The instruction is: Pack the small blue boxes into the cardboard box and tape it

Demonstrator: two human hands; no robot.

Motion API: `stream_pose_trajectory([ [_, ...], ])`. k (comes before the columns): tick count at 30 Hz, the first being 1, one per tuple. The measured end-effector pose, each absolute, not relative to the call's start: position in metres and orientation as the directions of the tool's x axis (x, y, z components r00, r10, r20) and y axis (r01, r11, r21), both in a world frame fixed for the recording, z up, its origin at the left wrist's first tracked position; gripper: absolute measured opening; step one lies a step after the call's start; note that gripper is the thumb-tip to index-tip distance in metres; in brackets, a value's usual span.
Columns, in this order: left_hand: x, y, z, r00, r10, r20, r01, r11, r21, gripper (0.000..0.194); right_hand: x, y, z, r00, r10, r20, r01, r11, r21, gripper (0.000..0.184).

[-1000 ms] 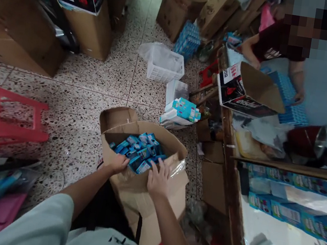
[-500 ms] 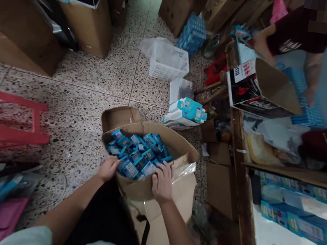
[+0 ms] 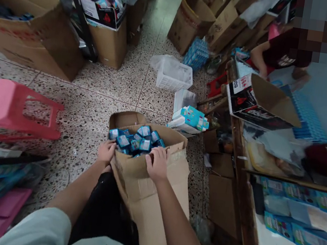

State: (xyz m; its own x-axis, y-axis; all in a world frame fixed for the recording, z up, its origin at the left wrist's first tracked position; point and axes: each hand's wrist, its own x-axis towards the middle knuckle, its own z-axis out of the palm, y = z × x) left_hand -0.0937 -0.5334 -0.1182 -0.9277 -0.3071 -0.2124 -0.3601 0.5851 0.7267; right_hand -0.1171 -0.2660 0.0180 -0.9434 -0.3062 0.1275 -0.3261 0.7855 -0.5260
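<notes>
Since half a second ago, both hands have drawn the open brown cardboard box (image 3: 144, 185) closer, narrowing its mouth. Left hand (image 3: 106, 151) grips the rim at 9 o'clock, right hand (image 3: 156, 164) at 3 o'clock, fingers curled over the edge. Small blue packets (image 3: 136, 141) lie heaped between them, pointing every way. It stands on the speckled floor (image 3: 90, 119), mouth tilted toward 12 o'clock.

A pink plastic stool (image 3: 8, 109) lies on its side at the left of the frame on the speckled terrazzo floor (image 3: 95, 87). A white plastic basket (image 3: 175, 76) sits at upper centre, with a stack of blue packs (image 3: 196, 53) just beyond it. At upper right, an open black-and-red printed carton (image 3: 258, 102) rests tilted on the cluttered wooden surface (image 3: 239, 150), where another person's arm (image 3: 259, 55) reaches. Large brown cardboard boxes (image 3: 31, 37) fill the upper left.
</notes>
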Motion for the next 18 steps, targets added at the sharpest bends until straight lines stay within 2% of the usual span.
stream_pose_trajectory([
  [2,-0.063,-0.522,-0.1,-0.932,-0.343,-0.114,-0.308,0.589,0.747,0.04,-0.108,-0.256,0.023,-0.937,-0.325,0.129,-0.342,0.773,-0.535,0.014],
  [5,-0.024,-0.489,-0.072,-0.955,-0.295,0.009,-0.179,0.603,0.777,0.046,-0.101,-0.248,0.027,-0.933,-0.338,0.125,-0.35,0.767,-0.538,0.022],
  [8,-0.01,-0.457,-0.059,-0.983,-0.175,0.062,-0.056,0.598,0.799,0.07,-0.106,-0.251,0.018,-0.938,-0.327,0.11,-0.334,0.778,-0.532,0.027],
  [11,-0.027,-0.446,-0.069,-0.992,-0.116,0.052,-0.026,0.59,0.807,0.094,-0.127,-0.263,-0.006,-0.951,-0.3,0.072,-0.292,0.8,-0.525,0.024],
  [18,-0.094,-0.471,-0.099,-0.989,-0.13,-0.069,-0.135,0.619,0.774,0.104,-0.188,-0.298,-0.044,-0.98,-0.195,-0.028,-0.158,0.864,-0.477,0.018],
])
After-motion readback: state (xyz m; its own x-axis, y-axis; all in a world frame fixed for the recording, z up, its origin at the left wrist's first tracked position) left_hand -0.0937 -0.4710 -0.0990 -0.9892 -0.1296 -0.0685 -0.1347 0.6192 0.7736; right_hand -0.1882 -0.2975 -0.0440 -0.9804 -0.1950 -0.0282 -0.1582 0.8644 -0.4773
